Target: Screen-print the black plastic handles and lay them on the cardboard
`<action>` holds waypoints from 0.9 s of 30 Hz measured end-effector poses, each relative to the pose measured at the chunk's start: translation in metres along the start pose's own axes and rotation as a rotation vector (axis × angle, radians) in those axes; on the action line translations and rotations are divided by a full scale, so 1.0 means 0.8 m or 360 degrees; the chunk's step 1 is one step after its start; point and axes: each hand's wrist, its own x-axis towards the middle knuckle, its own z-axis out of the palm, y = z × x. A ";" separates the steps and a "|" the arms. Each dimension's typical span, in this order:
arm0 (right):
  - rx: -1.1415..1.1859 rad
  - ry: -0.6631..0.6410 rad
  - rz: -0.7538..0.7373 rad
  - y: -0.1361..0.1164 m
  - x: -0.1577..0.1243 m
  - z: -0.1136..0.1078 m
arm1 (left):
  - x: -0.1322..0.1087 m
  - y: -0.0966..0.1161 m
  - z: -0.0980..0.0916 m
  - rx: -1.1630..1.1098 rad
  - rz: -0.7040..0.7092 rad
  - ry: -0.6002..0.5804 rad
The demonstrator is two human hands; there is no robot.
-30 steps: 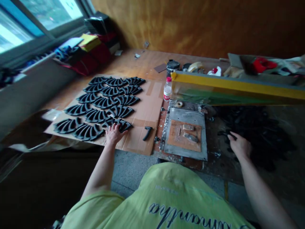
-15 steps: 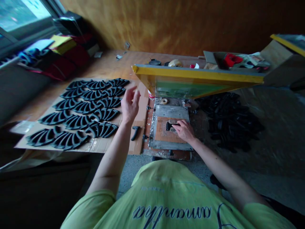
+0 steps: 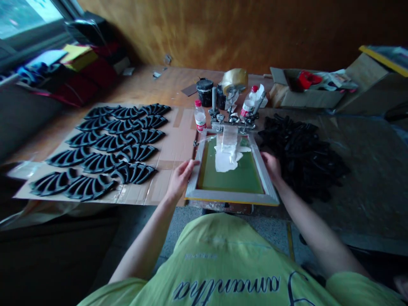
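Observation:
A screen-printing frame with a green mesh lies lowered, nearly flat, in front of me. White ink is smeared over the mesh's upper middle, below a pale translucent blade. My left hand holds the frame's left rail, fingers closed at its edge. At the opposite rail, my right hand grips with fingers partly hidden by the frame. The base plate and whatever lies on it are covered. Left of me, black curved handle-shaped pieces sit in nested rows on flattened cardboard.
To the right lies a heap of black pieces. Behind the frame stand metal clamps, two red-capped bottles, a black tub and a tape roll. An open carton sits at back right.
The tilted-up frame has come down flat over the base plate. My right hand has left the black piece on the plate, and both hands now hold the frame's sides.

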 end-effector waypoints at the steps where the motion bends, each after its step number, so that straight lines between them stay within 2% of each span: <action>1: 0.0150 0.0031 0.0128 0.011 0.012 0.003 | -0.005 -0.023 0.002 -0.0044 -0.0104 -0.0048; 3: 0.0668 0.0112 0.0363 0.015 0.046 0.003 | -0.005 -0.066 0.006 -0.0090 -0.0223 -0.0091; 5: 0.1162 0.0116 0.0427 0.002 0.085 -0.002 | 0.002 -0.098 0.009 -0.0024 -0.0252 -0.0078; 7: 0.1381 -0.0026 0.0312 -0.021 0.114 -0.008 | 0.010 -0.118 0.011 0.0083 -0.0245 -0.0062; 9: 0.1441 -0.0256 0.0223 -0.043 0.122 -0.014 | 0.015 -0.128 0.010 0.0136 -0.0258 -0.0067; 12: 0.1449 -0.0443 0.0085 -0.064 0.099 -0.022 | 0.016 -0.130 0.008 0.0143 -0.0299 -0.0075; 16: 0.1480 -0.0308 -0.0337 -0.061 0.052 -0.036 | 0.014 -0.128 0.010 0.0081 -0.0313 -0.0087; 19: 0.1634 -0.0315 -0.0540 -0.045 0.047 -0.042 | 0.014 -0.129 0.012 0.0035 -0.0325 -0.0068; 22: 0.1653 -0.0298 -0.0383 -0.043 0.058 -0.041 | 0.013 -0.129 0.013 0.0031 -0.0309 -0.0038; 24: 0.1566 -0.0195 -0.0239 -0.053 0.057 -0.039 | 0.012 -0.127 0.014 0.0002 -0.0298 -0.0032; 27: 0.1502 -0.0031 -0.0296 -0.071 0.036 -0.038 | 0.011 -0.124 0.014 -0.0072 -0.0316 -0.0032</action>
